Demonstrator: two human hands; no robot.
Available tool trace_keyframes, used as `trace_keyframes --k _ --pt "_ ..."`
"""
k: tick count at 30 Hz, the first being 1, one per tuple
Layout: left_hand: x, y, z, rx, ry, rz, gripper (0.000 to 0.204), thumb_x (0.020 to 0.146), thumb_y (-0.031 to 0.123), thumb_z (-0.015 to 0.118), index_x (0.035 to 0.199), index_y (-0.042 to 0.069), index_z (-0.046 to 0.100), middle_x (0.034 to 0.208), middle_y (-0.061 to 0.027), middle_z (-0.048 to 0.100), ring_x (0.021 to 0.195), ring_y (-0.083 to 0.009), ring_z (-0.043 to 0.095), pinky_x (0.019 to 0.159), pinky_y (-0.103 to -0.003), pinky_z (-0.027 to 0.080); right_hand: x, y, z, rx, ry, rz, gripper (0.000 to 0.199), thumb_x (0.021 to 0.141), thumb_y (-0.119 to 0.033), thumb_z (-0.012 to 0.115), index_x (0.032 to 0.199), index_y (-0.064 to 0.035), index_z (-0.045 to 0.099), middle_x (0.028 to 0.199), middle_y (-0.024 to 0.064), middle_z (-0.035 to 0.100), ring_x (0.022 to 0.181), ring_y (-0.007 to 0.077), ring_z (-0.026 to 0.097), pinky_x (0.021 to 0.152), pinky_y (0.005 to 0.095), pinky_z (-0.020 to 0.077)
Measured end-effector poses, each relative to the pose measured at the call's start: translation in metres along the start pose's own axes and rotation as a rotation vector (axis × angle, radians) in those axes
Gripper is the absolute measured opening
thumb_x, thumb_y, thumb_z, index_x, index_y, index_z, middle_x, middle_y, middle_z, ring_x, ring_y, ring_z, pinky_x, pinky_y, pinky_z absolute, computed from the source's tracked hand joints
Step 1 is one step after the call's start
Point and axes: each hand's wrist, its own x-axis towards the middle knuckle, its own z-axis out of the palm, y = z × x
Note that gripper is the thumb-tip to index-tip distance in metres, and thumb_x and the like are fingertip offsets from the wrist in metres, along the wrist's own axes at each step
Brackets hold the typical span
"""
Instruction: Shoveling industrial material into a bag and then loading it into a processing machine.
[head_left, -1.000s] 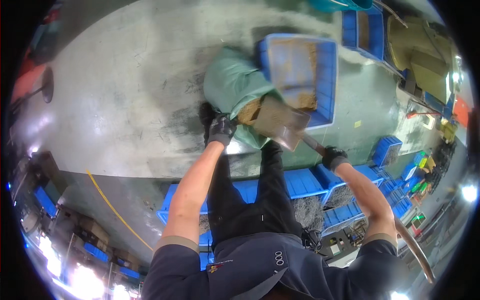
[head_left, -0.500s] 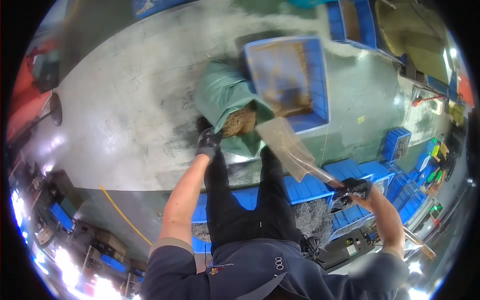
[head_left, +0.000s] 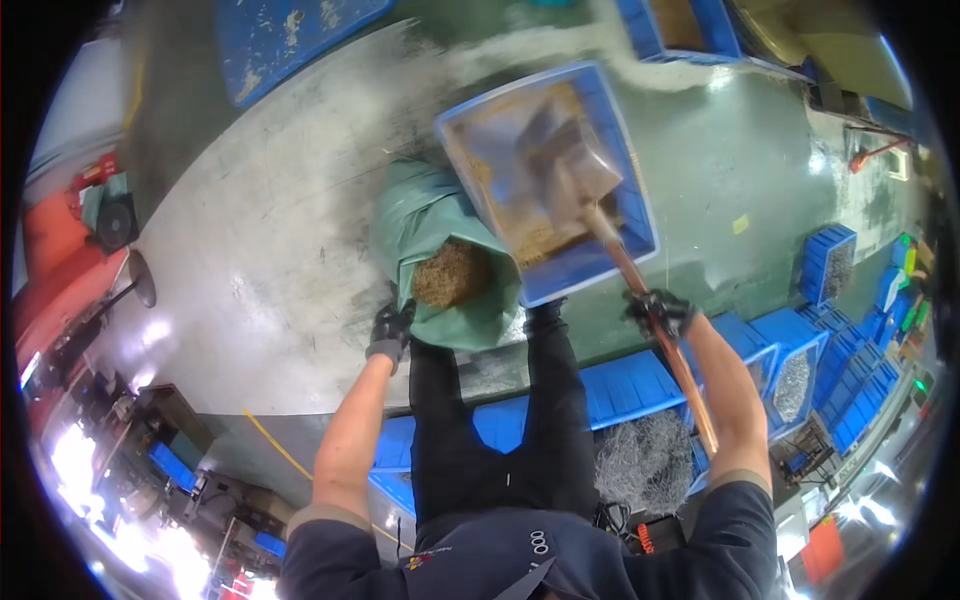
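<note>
A green sack (head_left: 415, 205) stands between my feet, its mouth spread wide over brown granular material (head_left: 450, 275). My left hand (head_left: 391, 328), in a dark glove, is closed on the sack's left rim. In my right hand (head_left: 664, 314), also gloved, is the wooden handle of a shovel (head_left: 630, 270). The shovel's blade reaches into a blue bin (head_left: 645, 190) beyond the sack and to its right, and is blurred by motion. Brown material lies along the bin's bottom and sides. The bin's near left side is close against the sack.
Blue crates (head_left: 630, 388) line up behind my legs, some with tangled metal shavings (head_left: 645, 462). Another blue crate (head_left: 828, 262) stands at the right. A blue sheet or lid (head_left: 300, 40) lies far left; a red machine (head_left: 70, 255) stands at the left edge.
The shovel has swung from beside the sack's mouth out into the blue bin, my right hand moving forward with it. My left hand stays on the sack's rim. The whole view has shifted.
</note>
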Motion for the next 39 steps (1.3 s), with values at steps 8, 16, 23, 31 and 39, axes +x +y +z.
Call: trace_keyframes --k 8,16,23,31,39 --pt "-0.007 -0.048 -0.020 -0.072 0.067 0.091 0.035 0.092 0.033 0.060 0.098 -0.001 0.067 0.082 -0.0121 0.068 0.074 -0.0213 0.059 0.074 -0.035 0.046 0.184 -0.068 0.016 -0.025 0.130 -0.106 0.028 0.086 -0.032 0.067 0.093 -0.0045 0.064 0.060 0.0032 0.055 0.046 0.0137 0.054 0.040 0.0266 0.0433" --pt "-0.007 -0.007 0.004 -0.289 0.166 0.077 0.058 0.083 0.001 0.067 0.135 -0.003 0.042 0.125 -0.0129 0.056 0.114 -0.0187 0.055 0.096 -0.031 0.045 0.257 -0.016 -0.044 -1.069 1.124 -0.204 0.052 0.082 -0.050 0.061 0.108 -0.0060 0.063 0.097 0.0238 0.066 0.094 0.0413 0.063 0.081 0.0492 0.0494" --pt "0.014 0.067 -0.020 0.271 0.425 0.656 0.066 0.081 0.017 0.071 0.138 0.002 0.042 0.131 -0.0202 0.052 0.117 -0.0295 0.053 0.095 -0.038 0.047 0.208 0.084 0.092 -1.203 1.112 -1.171 0.060 0.083 -0.036 0.068 0.127 0.0007 0.052 0.114 0.0259 0.059 0.102 0.0442 0.056 0.088 0.0478 0.0464" --pt "0.085 0.073 -0.006 0.538 0.252 0.817 0.038 0.083 0.024 0.064 0.114 0.003 0.063 0.115 -0.0194 0.063 0.108 -0.0353 0.058 0.094 -0.039 0.046 0.281 0.242 0.171 -0.824 0.961 -0.295 0.037 0.094 -0.033 0.049 0.120 -0.0080 0.055 0.111 0.0108 0.060 0.091 0.0220 0.059 0.071 0.0330 0.0499" --pt "0.091 0.084 -0.060 0.503 0.257 0.732 0.027 0.078 0.013 0.057 0.102 0.007 0.069 0.101 -0.0199 0.066 0.093 -0.0374 0.063 0.084 -0.043 0.049 0.268 0.181 0.243 -0.629 1.798 -0.711 0.045 0.092 -0.015 0.050 0.133 -0.0007 0.041 0.132 0.0109 0.047 0.106 0.0229 0.047 0.079 0.0299 0.0483"
